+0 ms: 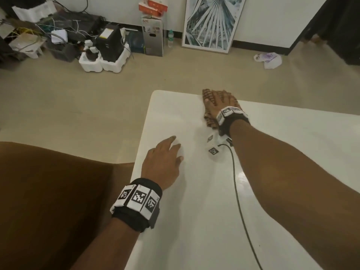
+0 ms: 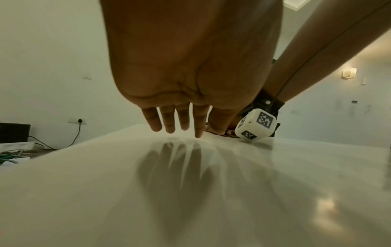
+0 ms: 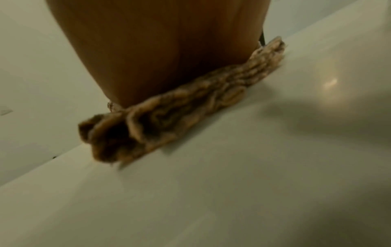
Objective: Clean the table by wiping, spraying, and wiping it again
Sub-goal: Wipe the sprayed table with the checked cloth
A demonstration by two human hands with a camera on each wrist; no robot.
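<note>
A brown checked cloth (image 1: 208, 117) lies bunched on the glossy white table (image 1: 194, 221) near its far edge. My right hand (image 1: 219, 101) presses flat on top of the cloth with straight fingers. In the right wrist view the palm (image 3: 160, 55) bears down on the crumpled cloth (image 3: 173, 115). My left hand (image 1: 167, 158) hovers low over the table near its left edge. Its fingers (image 2: 186, 120) are straight and slightly spread, the tips just above the surface. No spray bottle is in view.
A black cable (image 1: 239, 201) runs from the right wrist camera (image 1: 214, 148) across the table toward me. The table's left edge (image 1: 140, 145) drops to the beige floor. A framed picture (image 1: 211, 24), boxes and foam packing (image 1: 105, 61) stand along the far wall.
</note>
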